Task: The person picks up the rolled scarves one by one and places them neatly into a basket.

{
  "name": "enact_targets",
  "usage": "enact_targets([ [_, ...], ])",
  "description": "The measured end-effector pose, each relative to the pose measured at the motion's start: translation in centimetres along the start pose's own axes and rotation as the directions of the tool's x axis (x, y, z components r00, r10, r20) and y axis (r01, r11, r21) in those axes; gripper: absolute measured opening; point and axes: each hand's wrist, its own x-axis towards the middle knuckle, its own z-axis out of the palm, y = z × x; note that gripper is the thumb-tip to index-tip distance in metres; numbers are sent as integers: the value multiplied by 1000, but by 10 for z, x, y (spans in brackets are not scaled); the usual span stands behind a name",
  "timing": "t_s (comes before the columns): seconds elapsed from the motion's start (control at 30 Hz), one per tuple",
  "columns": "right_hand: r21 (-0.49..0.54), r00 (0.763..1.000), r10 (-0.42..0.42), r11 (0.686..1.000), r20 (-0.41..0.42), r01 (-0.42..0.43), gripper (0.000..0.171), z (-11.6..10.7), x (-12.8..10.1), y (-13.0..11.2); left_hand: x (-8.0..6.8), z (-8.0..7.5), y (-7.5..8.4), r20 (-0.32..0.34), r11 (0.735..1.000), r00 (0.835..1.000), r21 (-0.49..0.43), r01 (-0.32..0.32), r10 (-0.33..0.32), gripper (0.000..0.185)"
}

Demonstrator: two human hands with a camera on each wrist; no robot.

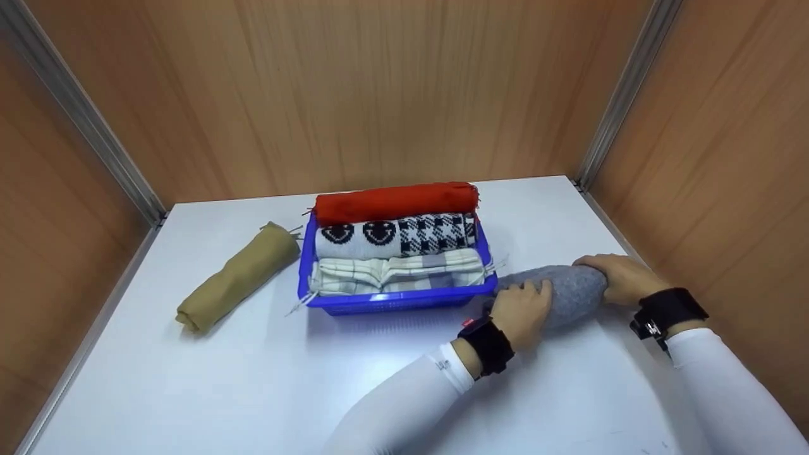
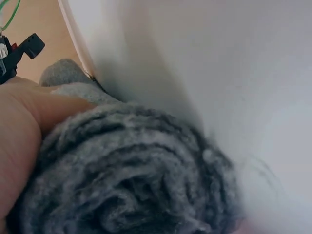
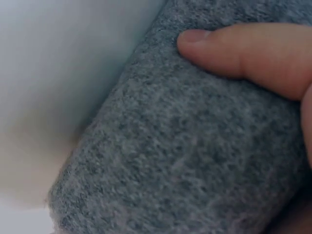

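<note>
A grey rolled scarf (image 1: 572, 292) lies on the white table to the right of the blue basket, with its left end close to the basket's corner. My left hand (image 1: 521, 313) grips the roll near that end, fingers over the top. At the far right end, my right hand (image 1: 622, 278) holds it too. The spiral layers of the scarf (image 2: 136, 170) show in the left wrist view, with part of the left hand (image 2: 19, 136) against its side. In the right wrist view, the thumb (image 3: 243, 56) presses on the felted surface.
The blue basket (image 1: 404, 298) holds a red rolled scarf (image 1: 398, 201), a black-and-white patterned one (image 1: 436, 234) and a cream checked one (image 1: 404, 268) side by side. A tan rolled scarf (image 1: 243, 275) lies slantwise to its left. Wooden panels (image 1: 404, 95) enclose the table (image 1: 189, 392).
</note>
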Motion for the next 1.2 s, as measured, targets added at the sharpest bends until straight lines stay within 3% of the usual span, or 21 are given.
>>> enact_targets([
  [0.2,32,1000,5,999,-20,-5,60,-14,0,-2,0,-14,1,-1,1000,1000,-25,12,-12,83],
  [0.4,13,997,-8,1000,-74,9,58,-32,-3,-7,3,-32,-5,22,994,1000,-106,0,2,97],
  [0.63,-7,996,-22,1000,-88,22,61,-51,-1,-15,4,-49,-13,1,991,1000,-134,-4,4,96],
  [0.93,-56,970,-139,990,-199,130,64,-67,7,-26,1,-66,-25,-126,994,992,-104,11,-24,82],
  [1.2,-71,962,-172,984,-210,161,64,-80,14,-40,-4,-80,-34,-108,996,994,-91,26,-36,84],
])
